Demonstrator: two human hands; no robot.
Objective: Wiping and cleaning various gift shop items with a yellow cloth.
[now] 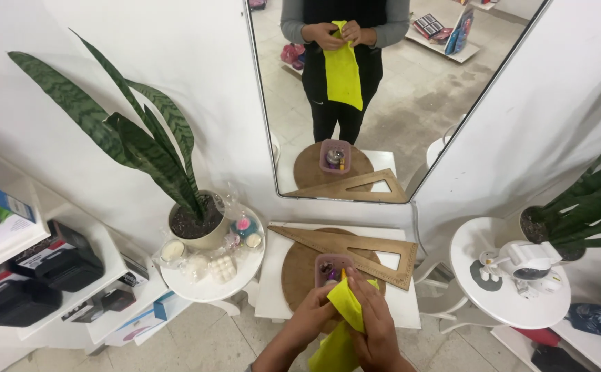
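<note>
Both hands were right under the camera, bunched around a yellow cloth (344, 303). My left hand (312, 318) pinched its upper edge from the side, while the right hand (376, 324) was wrapped over the fold with the fingers curled shut on it, and the rest of the fabric hung down between my wrists. So the cloth was in hand but touching nothing yet; it was held just above the small pink container (332, 266) on the round wooden board (299, 270).

As far as I could judge, the wiping hadn't started. The tall mirror (411, 103) leaning on the wall showed the same pose, cloth dangling in front of the body, and I couldn't tell if the glass was dirty or clean. The wooden triangle ruler (355, 249) lay propped across the board against the mirror's base, and nothing looked moved off the white table (273, 289). The snake plant (156, 151) and the candles (222, 267) on the round side table (204, 286) to the left sat untouched, well apart from my hands
</note>
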